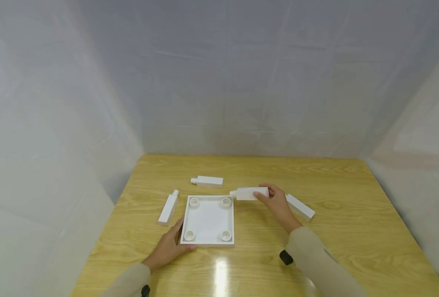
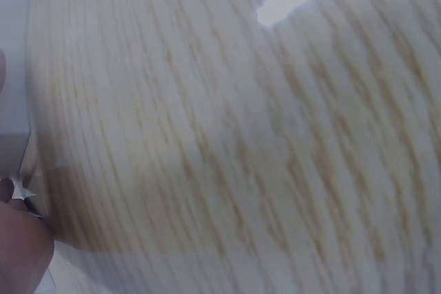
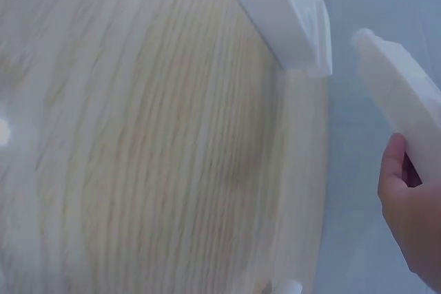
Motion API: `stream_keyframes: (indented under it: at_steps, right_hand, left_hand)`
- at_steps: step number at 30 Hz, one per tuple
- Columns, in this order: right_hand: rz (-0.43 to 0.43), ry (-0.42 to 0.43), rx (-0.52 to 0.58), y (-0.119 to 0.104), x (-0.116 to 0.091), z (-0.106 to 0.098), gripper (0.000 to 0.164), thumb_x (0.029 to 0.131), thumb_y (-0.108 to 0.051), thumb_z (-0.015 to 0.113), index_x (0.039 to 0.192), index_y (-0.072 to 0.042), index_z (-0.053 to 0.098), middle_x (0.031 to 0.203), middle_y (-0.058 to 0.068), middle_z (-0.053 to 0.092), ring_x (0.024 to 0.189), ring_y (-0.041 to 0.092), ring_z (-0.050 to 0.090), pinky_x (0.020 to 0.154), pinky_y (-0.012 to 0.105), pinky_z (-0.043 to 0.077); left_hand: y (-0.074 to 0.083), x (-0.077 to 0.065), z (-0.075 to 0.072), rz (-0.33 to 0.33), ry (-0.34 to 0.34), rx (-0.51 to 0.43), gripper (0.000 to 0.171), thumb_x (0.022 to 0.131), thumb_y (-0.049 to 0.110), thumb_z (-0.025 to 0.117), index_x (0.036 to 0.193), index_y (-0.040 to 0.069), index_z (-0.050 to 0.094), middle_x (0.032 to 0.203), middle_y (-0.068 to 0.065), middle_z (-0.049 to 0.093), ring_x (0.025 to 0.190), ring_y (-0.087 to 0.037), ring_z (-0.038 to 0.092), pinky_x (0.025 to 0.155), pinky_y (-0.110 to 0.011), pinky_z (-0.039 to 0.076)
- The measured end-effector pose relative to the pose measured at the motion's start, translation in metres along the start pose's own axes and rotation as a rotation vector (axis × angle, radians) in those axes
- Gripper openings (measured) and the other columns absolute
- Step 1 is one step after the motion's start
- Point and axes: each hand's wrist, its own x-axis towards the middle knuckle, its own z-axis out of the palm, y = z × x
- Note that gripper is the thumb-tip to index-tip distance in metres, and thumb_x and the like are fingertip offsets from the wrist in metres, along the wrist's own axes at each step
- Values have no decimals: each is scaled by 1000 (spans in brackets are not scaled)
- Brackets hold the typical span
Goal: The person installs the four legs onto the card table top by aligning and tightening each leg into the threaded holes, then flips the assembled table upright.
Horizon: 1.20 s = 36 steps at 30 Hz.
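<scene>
A white square tabletop (image 1: 208, 220) lies with its raised rim and round corner sockets facing up. At its near left corner, my left hand (image 1: 168, 245) grips it, with the thumb along the front edge and fingers by the left side. My right hand (image 1: 276, 202) holds a white square table leg (image 1: 247, 193) by its thick end, between thumb and fingers. The leg's narrow round tip points left, close to the far right socket (image 1: 226, 201). In the right wrist view the same leg (image 3: 400, 94) is tilted, with its tip apart from the tabletop (image 3: 275, 12).
More white legs lie on the wooden table (image 1: 338, 247): one (image 1: 168, 208) left of the tabletop, one (image 1: 208, 181) beyond it, and one (image 1: 300, 206) to the right of my right hand. Pale sheeting (image 1: 241, 82) hangs behind the table and along both sides.
</scene>
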Motion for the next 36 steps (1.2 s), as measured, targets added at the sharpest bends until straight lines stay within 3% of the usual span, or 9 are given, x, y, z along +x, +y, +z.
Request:
stream_keyframes:
  at_steps: [5,11,19,27,36]
  right_hand:
    - [-13,1,13,-9,7,12,48,87,-26,72,126,0,58,117,17,64,100,17,61,89,38,53]
    - [-44,-23,-6,-21,18,26,47,85,-26,74,122,-1,61,114,15,64,100,22,61,87,39,54]
    - [-154,-45,-175,-34,26,44,43,83,-17,76,119,1,62,108,17,65,98,28,63,79,34,57]
    - [-285,-154,-352,-45,28,59,42,82,-18,77,117,1,63,103,11,67,90,22,65,73,30,57]
    - [-357,-246,-501,-56,34,74,36,82,-19,77,111,-1,66,95,7,68,85,17,64,71,26,56]
  left_hand:
    - [0,0,-1,-22,-7,-5,107,72,42,83,153,8,21,154,-22,26,141,-38,25,115,-51,22]
    - [-4,0,-1,-13,-1,-15,107,72,41,83,153,9,21,154,-21,27,141,-37,25,115,-50,22]
    - [-4,0,1,-1,-15,-24,107,73,40,83,153,7,19,154,-21,24,142,-37,23,116,-49,21]
    - [-3,-2,1,31,29,6,105,72,40,83,151,3,24,151,-25,30,138,-42,28,112,-54,25]
    - [-4,-3,0,5,-1,-9,106,73,41,83,153,8,21,154,-21,26,141,-37,25,115,-50,22]
